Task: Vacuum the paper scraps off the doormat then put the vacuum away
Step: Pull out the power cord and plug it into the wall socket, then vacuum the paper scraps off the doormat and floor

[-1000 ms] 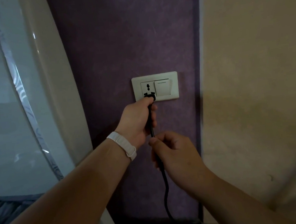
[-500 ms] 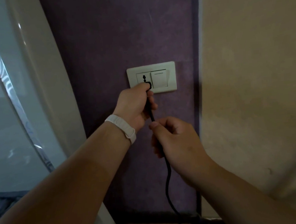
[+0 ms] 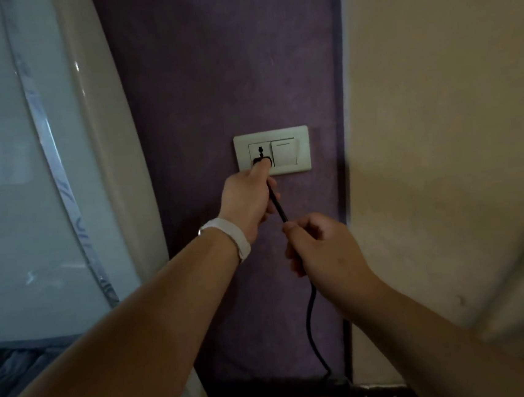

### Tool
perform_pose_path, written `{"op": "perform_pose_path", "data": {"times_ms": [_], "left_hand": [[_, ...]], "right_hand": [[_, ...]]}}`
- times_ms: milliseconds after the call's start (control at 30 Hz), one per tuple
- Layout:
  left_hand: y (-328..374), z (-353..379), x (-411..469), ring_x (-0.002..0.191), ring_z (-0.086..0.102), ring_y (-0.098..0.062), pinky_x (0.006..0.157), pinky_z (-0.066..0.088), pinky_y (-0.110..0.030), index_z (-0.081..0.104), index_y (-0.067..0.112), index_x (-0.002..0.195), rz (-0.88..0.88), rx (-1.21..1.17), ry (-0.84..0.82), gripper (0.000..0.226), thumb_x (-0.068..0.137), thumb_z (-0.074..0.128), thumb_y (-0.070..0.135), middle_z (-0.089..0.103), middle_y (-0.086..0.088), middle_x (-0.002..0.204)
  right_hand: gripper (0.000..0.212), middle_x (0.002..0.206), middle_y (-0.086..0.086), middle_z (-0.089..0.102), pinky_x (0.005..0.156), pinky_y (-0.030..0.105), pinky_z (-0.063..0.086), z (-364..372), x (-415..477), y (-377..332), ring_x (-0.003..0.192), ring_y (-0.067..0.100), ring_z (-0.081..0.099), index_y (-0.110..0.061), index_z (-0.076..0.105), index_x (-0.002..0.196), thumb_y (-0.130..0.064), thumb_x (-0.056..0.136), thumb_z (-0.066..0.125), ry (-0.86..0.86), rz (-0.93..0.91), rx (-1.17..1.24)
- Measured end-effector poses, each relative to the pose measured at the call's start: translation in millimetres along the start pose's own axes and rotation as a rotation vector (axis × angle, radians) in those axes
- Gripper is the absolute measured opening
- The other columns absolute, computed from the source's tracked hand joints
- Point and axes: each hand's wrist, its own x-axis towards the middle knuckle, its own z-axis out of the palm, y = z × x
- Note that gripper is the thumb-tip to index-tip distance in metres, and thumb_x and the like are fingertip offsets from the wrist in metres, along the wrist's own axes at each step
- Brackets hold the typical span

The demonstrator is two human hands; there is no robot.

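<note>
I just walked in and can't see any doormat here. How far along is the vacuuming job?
Nothing looks done yet: no vacuum or doormat is in view. In hand: the left hand holds the black plug at the wall socket, while the right hand grips the cord. Whether the plug is going in or coming out cannot be told, so what is left is unclear.

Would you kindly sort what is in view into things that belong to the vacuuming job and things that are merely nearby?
Belongs to the job:
black plug
black cord
wall socket
left hand
right hand

Just nearby:
light switch
white wristband
curtain
</note>
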Motion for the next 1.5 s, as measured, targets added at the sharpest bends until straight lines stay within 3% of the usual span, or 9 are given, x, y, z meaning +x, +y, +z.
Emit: {"op": "perform_pose_path", "data": {"times_ms": [200, 400, 533, 633, 767, 867, 1233, 1367, 1500], "left_hand": [[-29, -11, -39, 0.049, 0.055, -0.006, 0.05, 0.042, -0.023, 0.065, 0.001, 0.083, 0.173, 0.126, -0.054, 0.039, 0.094, 0.056, 0.037, 0.06, -0.001, 0.062], [-110, -24, -94, 0.073, 0.061, -0.01, 0.065, 0.05, -0.026, 0.061, 0.003, 0.093, 0.152, 0.011, -0.249, 0.037, 0.092, 0.051, 0.039, 0.065, -0.003, 0.083], [-201, -25, -143, 0.065, 0.053, -0.005, 0.06, 0.043, -0.016, 0.061, 0.009, 0.083, 0.118, 0.178, -0.281, 0.016, 0.096, 0.054, 0.016, 0.059, 0.001, 0.073], [-259, -21, -186, 0.059, 0.052, 0.0, 0.056, 0.041, -0.013, 0.063, 0.02, 0.079, 0.015, 0.341, -0.485, 0.014, 0.093, 0.062, 0.019, 0.059, 0.011, 0.064], [-297, -9, -219, 0.073, 0.06, -0.005, 0.065, 0.046, -0.016, 0.065, 0.017, 0.089, -0.042, 0.469, -0.855, 0.012, 0.094, 0.06, 0.026, 0.064, 0.005, 0.083], [-305, 4, -225, 0.083, 0.059, -0.005, 0.069, 0.045, -0.012, 0.067, 0.017, 0.092, 0.108, 0.563, -0.923, 0.013, 0.091, 0.063, 0.029, 0.063, 0.008, 0.09], [-288, 139, -241, 0.093, 0.052, -0.007, 0.081, 0.049, -0.029, 0.056, 0.03, 0.107, 0.238, 0.579, -0.892, 0.026, 0.087, 0.062, 0.045, 0.05, 0.015, 0.1], [-297, 165, -252, 0.1, 0.049, -0.013, 0.08, 0.046, -0.029, 0.054, 0.026, 0.109, 0.196, 0.713, -0.84, 0.025, 0.09, 0.058, 0.041, 0.044, 0.011, 0.099], [-305, 176, -258, 0.094, 0.05, -0.013, 0.073, 0.044, -0.028, 0.054, 0.024, 0.111, 0.135, 0.781, -0.776, 0.027, 0.092, 0.056, 0.042, 0.046, 0.008, 0.102]], "right_hand": [[0.017, 0.069, 0.0, 0.069, 0.062, 0.028, 0.056, -10, -19, 11, 0.058, 0.007, 0.065, -0.016, 0.066, 0.083, -0.026, 0.095, 0.061, -0.052, 0.076, -0.037], [0.015, 0.081, 0.005, 0.073, 0.077, 0.047, 0.058, -17, -54, 48, 0.075, 0.021, 0.07, -0.015, 0.07, 0.087, -0.027, 0.091, 0.063, -0.075, 0.111, -0.175], [0.017, 0.084, 0.006, 0.07, 0.075, 0.039, 0.055, -24, -77, 86, 0.075, 0.02, 0.066, -0.016, 0.067, 0.087, -0.031, 0.093, 0.062, -0.143, 0.139, -0.259], [0.01, 0.083, 0.0, 0.068, 0.073, 0.034, 0.055, -33, -94, 115, 0.077, 0.017, 0.066, -0.024, 0.066, 0.085, -0.03, 0.093, 0.063, -0.192, 0.193, -0.295], [0.009, 0.082, -0.005, 0.065, 0.067, 0.026, 0.051, -56, -115, 146, 0.075, 0.012, 0.063, -0.028, 0.064, 0.086, -0.032, 0.094, 0.062, -0.271, 0.244, -0.376], [0.009, 0.078, -0.01, 0.059, 0.057, 0.015, 0.042, -89, -131, 162, 0.067, 0.002, 0.056, -0.024, 0.063, 0.09, -0.03, 0.095, 0.061, -0.277, 0.286, -0.491], [0.004, 0.088, -0.007, 0.06, 0.068, 0.031, 0.049, -263, -204, 215, 0.081, 0.012, 0.059, -0.024, 0.061, 0.097, -0.028, 0.096, 0.059, 0.401, 0.528, -0.694], [0.029, 0.098, 0.002, 0.056, 0.069, 0.036, 0.054, -297, -218, 226, 0.084, 0.02, 0.059, -0.017, 0.052, 0.11, -0.032, 0.091, 0.067, 0.732, 0.522, -0.632], [0.057, 0.118, 0.0, 0.056, 0.083, 0.036, 0.057, -315, -208, 237, 0.102, 0.017, 0.06, -0.016, 0.046, 0.131, -0.04, 0.086, 0.073, 0.762, 0.56, -0.459]]}}
